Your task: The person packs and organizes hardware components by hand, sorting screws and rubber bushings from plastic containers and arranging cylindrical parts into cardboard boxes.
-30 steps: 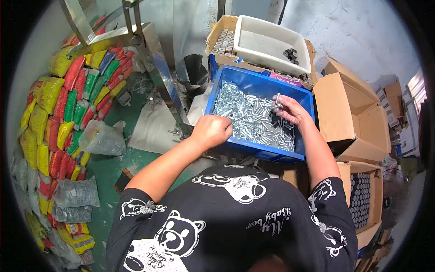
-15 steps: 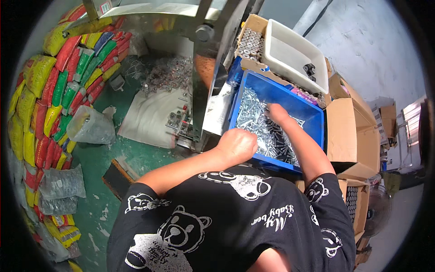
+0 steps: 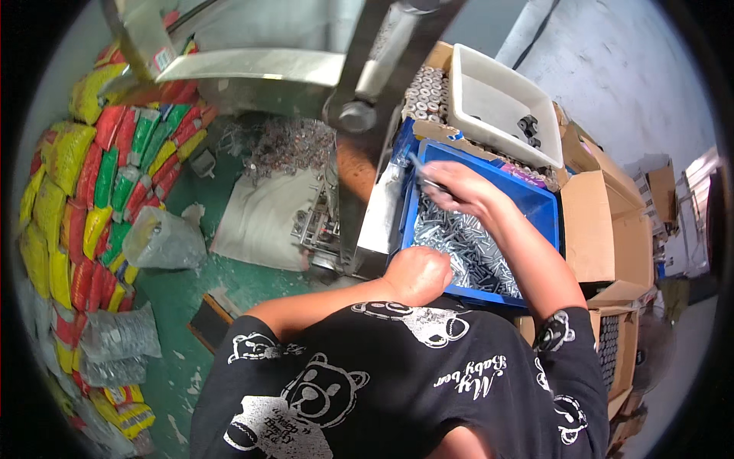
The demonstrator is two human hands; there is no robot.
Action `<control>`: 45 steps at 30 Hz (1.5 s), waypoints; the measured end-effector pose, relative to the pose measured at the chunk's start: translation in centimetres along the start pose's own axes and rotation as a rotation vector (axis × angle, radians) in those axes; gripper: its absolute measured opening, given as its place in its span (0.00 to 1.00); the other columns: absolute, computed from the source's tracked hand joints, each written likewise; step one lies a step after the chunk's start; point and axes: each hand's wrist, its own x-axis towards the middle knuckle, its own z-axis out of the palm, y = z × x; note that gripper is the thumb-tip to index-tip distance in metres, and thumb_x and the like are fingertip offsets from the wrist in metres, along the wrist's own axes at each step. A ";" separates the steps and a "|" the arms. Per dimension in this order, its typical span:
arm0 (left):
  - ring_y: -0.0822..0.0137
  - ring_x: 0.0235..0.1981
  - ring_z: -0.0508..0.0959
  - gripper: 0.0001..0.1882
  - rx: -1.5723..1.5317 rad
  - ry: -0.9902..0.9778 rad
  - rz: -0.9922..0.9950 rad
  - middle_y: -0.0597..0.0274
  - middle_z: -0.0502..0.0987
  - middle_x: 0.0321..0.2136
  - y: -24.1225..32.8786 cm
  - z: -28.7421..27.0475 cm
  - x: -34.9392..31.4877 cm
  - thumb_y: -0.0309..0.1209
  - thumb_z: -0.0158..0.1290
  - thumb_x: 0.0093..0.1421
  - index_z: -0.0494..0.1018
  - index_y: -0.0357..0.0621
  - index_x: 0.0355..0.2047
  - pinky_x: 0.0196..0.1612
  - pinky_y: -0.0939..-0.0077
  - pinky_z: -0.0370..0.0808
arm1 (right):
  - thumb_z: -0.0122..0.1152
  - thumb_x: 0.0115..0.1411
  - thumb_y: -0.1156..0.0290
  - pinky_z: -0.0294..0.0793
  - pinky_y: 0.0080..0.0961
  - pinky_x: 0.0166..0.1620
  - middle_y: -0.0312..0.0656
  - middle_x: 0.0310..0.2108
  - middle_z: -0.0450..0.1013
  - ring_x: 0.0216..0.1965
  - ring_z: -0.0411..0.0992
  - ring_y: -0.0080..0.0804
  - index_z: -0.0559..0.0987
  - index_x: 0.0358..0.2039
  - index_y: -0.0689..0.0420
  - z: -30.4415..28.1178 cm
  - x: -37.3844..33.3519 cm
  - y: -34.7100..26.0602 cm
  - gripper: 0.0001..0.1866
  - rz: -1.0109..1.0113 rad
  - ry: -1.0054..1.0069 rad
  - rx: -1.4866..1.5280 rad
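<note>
A blue plastic bin (image 3: 544,208) holds a heap of silvery metal pins or bolts (image 3: 478,252), too small to tell exactly. Over the bin's far left part, my right hand (image 3: 457,187) is pinched around a slim metal pin (image 3: 415,162) that sticks out past its fingertips. My left hand (image 3: 419,275) is curled into a fist beside the bin's near left corner; whatever its fingers hold, if anything, is hidden.
A white tray (image 3: 478,76) with a few black parts stands beyond the bin. Next to it a carton holds round metal pieces (image 3: 428,96). Open cardboard boxes (image 3: 589,222) are at the right. A metal machine frame (image 3: 355,115) rises at the left, near stacked colourful sacks (image 3: 95,214).
My right hand has risen from the heap and moved left with a metal pin. My left hand stays closed near the bin's corner. The whole view has shifted slightly.
</note>
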 end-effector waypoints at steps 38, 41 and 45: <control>0.45 0.21 0.73 0.08 0.235 -0.038 0.000 0.46 0.72 0.17 3.3 0.2 1.5 0.28 0.52 0.54 0.73 0.37 0.21 0.25 0.55 0.68 | 0.52 0.56 0.71 0.72 0.44 0.48 0.54 0.36 0.75 0.40 0.74 0.55 0.78 0.37 0.59 -22.6 -53.3 33.3 0.11 0.884 1.265 -1.273; 0.46 0.21 0.74 0.08 0.242 -0.036 -0.009 0.47 0.72 0.17 3.2 -0.1 1.2 0.28 0.52 0.54 0.74 0.38 0.21 0.25 0.55 0.68 | 0.56 0.54 0.73 0.73 0.43 0.47 0.55 0.37 0.75 0.39 0.75 0.54 0.77 0.39 0.59 -24.0 -53.1 32.9 0.12 0.880 1.203 -1.249; 0.48 0.21 0.75 0.07 0.274 -0.010 -0.028 0.48 0.73 0.17 3.1 -0.3 0.7 0.28 0.53 0.52 0.73 0.39 0.19 0.26 0.55 0.70 | 0.68 0.51 0.69 0.78 0.28 0.36 0.44 0.32 0.76 0.33 0.77 0.36 0.77 0.42 0.60 -23.7 -55.3 28.4 0.19 0.139 1.340 0.136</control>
